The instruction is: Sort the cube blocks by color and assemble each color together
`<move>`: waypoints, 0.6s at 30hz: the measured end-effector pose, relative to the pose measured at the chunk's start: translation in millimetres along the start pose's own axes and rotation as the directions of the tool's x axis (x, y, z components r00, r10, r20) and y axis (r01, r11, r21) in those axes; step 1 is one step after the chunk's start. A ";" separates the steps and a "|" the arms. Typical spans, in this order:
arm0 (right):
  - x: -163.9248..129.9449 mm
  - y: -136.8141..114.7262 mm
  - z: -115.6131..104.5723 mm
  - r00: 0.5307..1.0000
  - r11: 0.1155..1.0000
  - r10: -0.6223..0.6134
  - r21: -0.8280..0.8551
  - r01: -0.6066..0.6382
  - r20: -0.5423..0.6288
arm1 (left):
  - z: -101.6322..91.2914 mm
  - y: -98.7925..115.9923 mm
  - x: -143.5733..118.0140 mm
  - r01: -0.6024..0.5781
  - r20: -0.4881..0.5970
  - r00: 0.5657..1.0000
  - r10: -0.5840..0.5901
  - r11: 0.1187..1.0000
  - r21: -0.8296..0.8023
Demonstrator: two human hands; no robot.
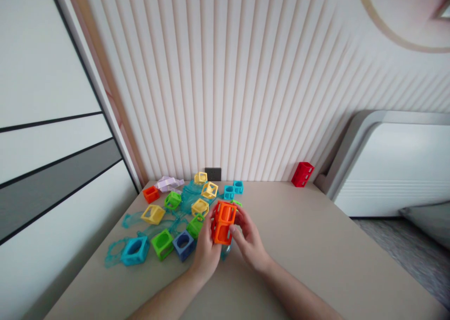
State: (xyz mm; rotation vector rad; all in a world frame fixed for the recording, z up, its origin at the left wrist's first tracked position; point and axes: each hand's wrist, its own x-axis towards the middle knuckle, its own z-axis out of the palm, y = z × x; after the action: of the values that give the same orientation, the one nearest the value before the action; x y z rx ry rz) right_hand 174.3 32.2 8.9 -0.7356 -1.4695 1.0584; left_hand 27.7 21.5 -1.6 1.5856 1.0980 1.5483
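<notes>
Two orange hollow blocks point(223, 231), joined one above the other, are held up over the table between both hands. My left hand point(206, 245) wraps the left side of the stack, its fingers partly hidden behind it. My right hand point(250, 242) grips the right side, thumb on the front face near the join. Close to my left hand lie a green block point(195, 225) and a dark blue block point(183, 245) with a round hole. A clear teal piece point(226, 251) shows just below the held blocks.
Yellow point(153, 214), green point(162, 244) and blue point(135, 250) hollow blocks lie among clear teal track pieces point(191, 196) on the table's left half. A red block stack point(303, 174) stands at the back right by the ribbed wall. Lilac pieces point(169, 184) lie at the back left.
</notes>
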 end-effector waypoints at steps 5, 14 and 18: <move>2.9 -10.1 -5.7 0.997 0.986 0.035 0.165 -0.025 -0.061 | 1.6 2.9 -9.4 -0.050 0.266 0.960 0.084 0.990 -0.133; -2.4 5.4 -11.1 0.993 0.985 -0.117 -0.128 0.119 0.021 | -0.4 20.5 2.3 0.230 0.075 0.973 -0.217 0.906 -0.354; 0.8 9.2 -15.2 0.997 0.985 -0.081 -0.152 0.083 0.015 | -3.8 18.0 3.2 0.215 0.070 0.977 -0.203 0.919 -0.331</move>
State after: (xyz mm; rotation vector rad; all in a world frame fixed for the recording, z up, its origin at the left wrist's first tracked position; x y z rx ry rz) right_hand 188.0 39.8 0.5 -0.7722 -1.5874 0.8946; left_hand 25.9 16.2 16.2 1.2179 0.8928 1.4674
